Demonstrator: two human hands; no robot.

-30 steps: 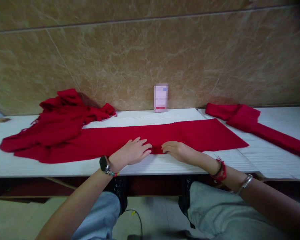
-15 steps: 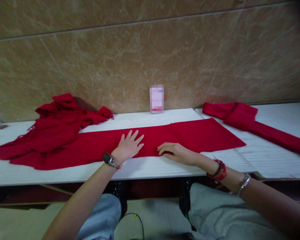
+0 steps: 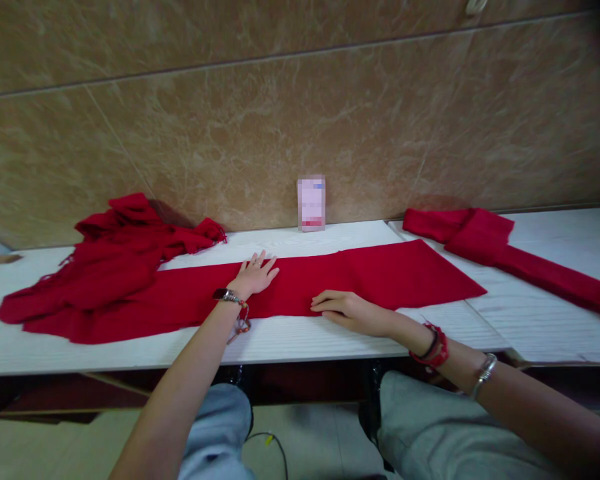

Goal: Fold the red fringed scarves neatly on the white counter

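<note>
A long red scarf [image 3: 380, 277] lies flat along the white table [image 3: 290, 337], its left end bunched under a heap. My left hand [image 3: 255, 273] rests flat on the scarf near its far edge, fingers spread. My right hand [image 3: 345, 310] lies at the scarf's near edge, fingers together and stretched flat on the cloth. A watch and bead bracelet sit on my left wrist, red and silver bracelets on my right.
A heap of red scarves [image 3: 115, 257] lies at the back left. A folded red scarf [image 3: 500, 250] stretches across the right side. A small pink card [image 3: 311, 203] leans against the marble wall [image 3: 300, 113]. My knees sit below the table edge.
My left hand has slid from the scarf's near edge across the cloth toward the far edge, fingers spreading. My right hand has stayed at the near edge.
</note>
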